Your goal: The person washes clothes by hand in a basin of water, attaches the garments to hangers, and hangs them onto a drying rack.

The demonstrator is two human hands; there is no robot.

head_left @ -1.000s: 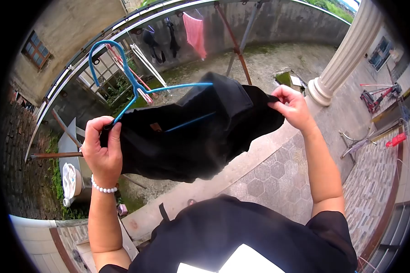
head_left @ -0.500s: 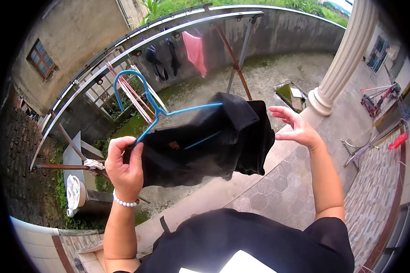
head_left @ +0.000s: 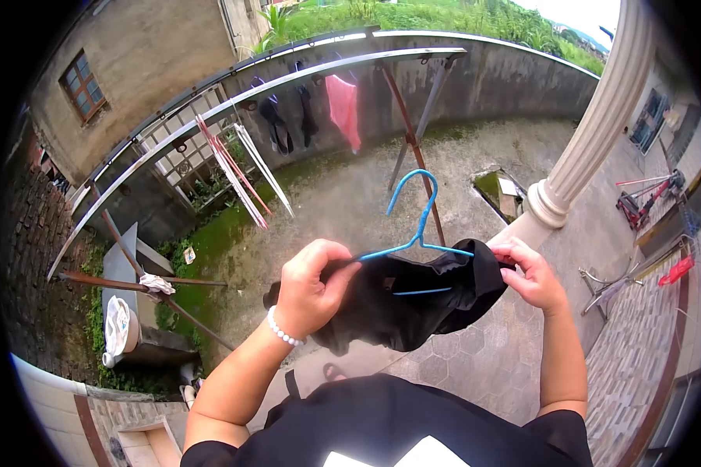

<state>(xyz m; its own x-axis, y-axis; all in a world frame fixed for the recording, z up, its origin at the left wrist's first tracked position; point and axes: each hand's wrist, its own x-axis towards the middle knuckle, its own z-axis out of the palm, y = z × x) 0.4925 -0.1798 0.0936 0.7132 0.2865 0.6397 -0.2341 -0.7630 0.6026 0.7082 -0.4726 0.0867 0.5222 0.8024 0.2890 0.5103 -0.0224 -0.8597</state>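
Observation:
A black garment [head_left: 397,319] hangs spread between my hands, with a blue hanger [head_left: 419,226] partly inside its neck opening. The hanger's hook points up, and its lower bar shows through the opening. My left hand [head_left: 313,284], with a white bead bracelet at the wrist, pinches the cloth and the hanger's left arm. On the other side, my right hand [head_left: 533,279] has its fingers closed on the garment's edge, close to the hanger's right end, which the cloth covers.
A curved metal rail [head_left: 288,78] crosses ahead, bearing pink cloth [head_left: 343,111], dark clothes [head_left: 276,124] and several empty hangers [head_left: 234,175]. A fluted column [head_left: 592,124] stands at the right. A white-and-beige basin [head_left: 121,327] is at the lower left.
The hanger and garment have moved right and down, and the hook has turned more upright. My left hand has come closer to my right, which let go, then took hold of the garment again.

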